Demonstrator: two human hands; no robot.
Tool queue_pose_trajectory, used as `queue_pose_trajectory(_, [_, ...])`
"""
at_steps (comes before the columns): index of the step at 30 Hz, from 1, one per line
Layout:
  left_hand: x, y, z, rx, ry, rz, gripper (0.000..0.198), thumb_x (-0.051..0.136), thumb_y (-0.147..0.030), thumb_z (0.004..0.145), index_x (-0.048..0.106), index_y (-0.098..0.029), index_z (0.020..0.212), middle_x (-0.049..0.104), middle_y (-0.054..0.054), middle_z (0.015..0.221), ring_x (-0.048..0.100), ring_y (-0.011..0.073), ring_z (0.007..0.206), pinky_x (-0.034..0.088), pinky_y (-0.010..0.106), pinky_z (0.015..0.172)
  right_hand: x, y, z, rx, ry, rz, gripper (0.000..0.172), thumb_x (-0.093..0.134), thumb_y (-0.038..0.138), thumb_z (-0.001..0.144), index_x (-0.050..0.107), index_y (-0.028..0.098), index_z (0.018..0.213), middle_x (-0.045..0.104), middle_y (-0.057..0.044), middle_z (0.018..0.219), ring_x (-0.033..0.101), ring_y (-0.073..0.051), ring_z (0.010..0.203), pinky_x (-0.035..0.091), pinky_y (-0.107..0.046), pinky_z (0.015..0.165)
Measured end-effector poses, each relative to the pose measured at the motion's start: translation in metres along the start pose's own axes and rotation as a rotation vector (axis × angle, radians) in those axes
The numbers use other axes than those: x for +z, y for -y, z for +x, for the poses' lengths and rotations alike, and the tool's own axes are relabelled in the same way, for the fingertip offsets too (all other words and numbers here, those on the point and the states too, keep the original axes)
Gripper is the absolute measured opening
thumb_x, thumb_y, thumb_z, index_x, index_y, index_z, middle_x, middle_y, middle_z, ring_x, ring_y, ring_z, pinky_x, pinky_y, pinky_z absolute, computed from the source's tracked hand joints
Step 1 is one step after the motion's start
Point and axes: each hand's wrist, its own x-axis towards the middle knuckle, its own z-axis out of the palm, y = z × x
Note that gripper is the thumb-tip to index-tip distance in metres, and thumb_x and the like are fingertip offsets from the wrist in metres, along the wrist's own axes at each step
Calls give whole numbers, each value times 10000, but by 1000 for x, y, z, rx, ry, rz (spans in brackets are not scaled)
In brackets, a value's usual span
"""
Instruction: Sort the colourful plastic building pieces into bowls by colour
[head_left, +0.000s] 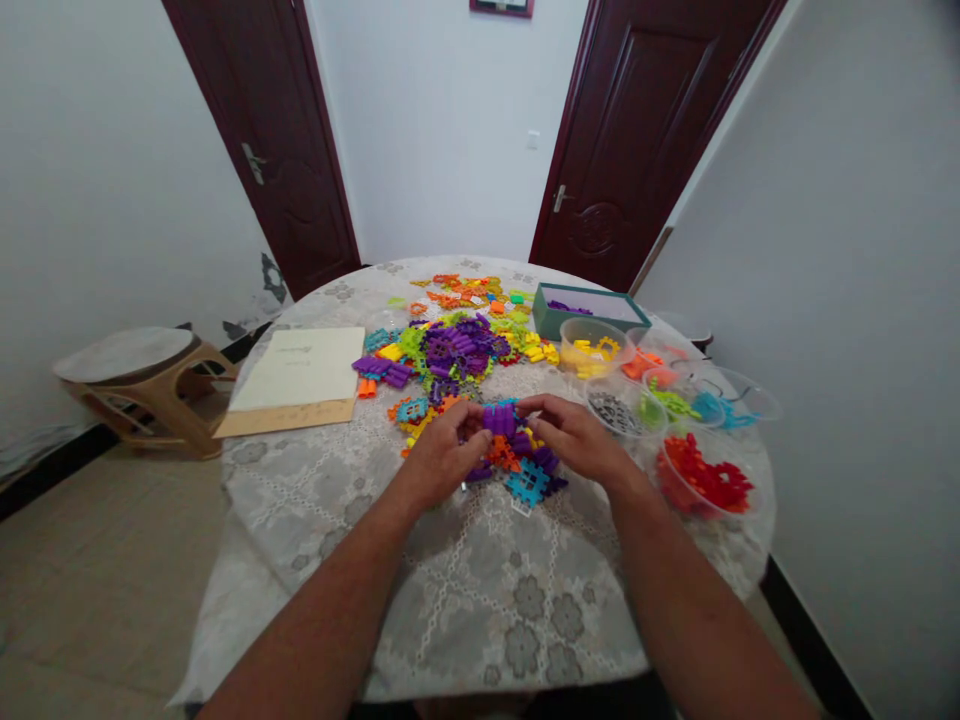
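One purple block (499, 420) is pinched by the left hand (448, 452) over loose pieces (529, 483) on the tablecloth (450, 620); whether it is gripped by the right hand (576, 440) alongside too cannot be told. Lightly now: it is best steadied by its edges, kept level.

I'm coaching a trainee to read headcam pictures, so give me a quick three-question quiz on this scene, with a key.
1. Which lies on the table, left of the colourful pile?
a) a bowl of red pieces
b) paper
c) a mug

2. True or false: the long green box holds purple pieces.

3. Fill in: the ribbed piece at the fingers of the left hand is ____ in colour.

Key: 1. b; 2. true; 3. purple
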Motion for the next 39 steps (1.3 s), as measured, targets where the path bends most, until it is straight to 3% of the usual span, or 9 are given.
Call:
queue_pose_trajectory(4, [-7,-2,-2,-51,-21,-92,185,582,-345,890,610,-204,1007,706,16,820,698,195,739,582,315,619,-24,-4,-10,-52,184,-407,377,567,64,807,766,227,1084,731,-73,1058,650,-221,979,467,-332,894])
queue_pose_trajectory(8, [-5,-7,-2,-51,-64,-110,170,599,-339,864,591,-199,960,706,16,820,705,190,743,593,312,632,-20,-5,-14,-10,276,-516,347,609,38,746,745,210,1015,698,-76,1041,631,-218,932,445,-300,827])
queue_pose_trajectory(18, [-2,4,-1,-37,-117,-98,233,661,-405,863,608,-207,974,711,13,869,726,208,823,637,348,698,-22,-5,-15,3,190,-469,172,648,99,794,667,216,919,713,-39,908,610,-186,800,394,-265,706])
queue_pose_trajectory(22, [1,7,1,-46,-112,-151,265,666,-417,879,611,-194,1011,729,36,909,731,216,852,641,361,709,-20,1,-8,-52,-82,-357,121,621,216,899,684,216,1002,716,-48,934,625,-198,855,430,-301,785])
queue_pose_trajectory(25, [1,5,1,-53,-104,-175,271,684,-427,874,617,-191,988,716,29,911,724,207,828,637,355,697,-3,8,-2,-20,-199,-77,193,619,330,926,681,231,1079,706,-26,892,634,-190,808,470,-303,756])
queue_pose_trajectory(28, [-1,3,0,-55,-83,-186,279,708,-440,859,622,-196,962,718,19,889,725,210,842,628,342,698,23,13,0,69,-162,294,264,636,412,913,630,245,1118,676,7,789,611,-165,665,479,-273,620])
queue_pose_trajectory(31, [-4,2,-2,-53,-22,-180,272,719,-423,855,639,-195,979,732,17,865,714,188,788,605,315,697,44,16,0,91,-139,505,281,690,421,874,577,253,1069,681,11,815,613,-150,641,496,-260,593])
queue_pose_trajectory(34, [-6,2,-3,-64,37,-167,249,724,-403,851,647,-197,967,727,19,845,705,185,774,588,306,688,51,17,0,108,-115,576,329,737,431,833,545,259,1036,677,8,887,615,-138,646,505,-251,592])
queue_pose_trajectory(39, [-8,1,-6,-22,77,-78,219,676,-396,891,701,-223,1023,763,45,928,722,212,840,568,317,716,40,17,-1,108,38,518,506,800,394,773,582,280,1215,662,-16,1059,650,-166,827,522,-265,699])
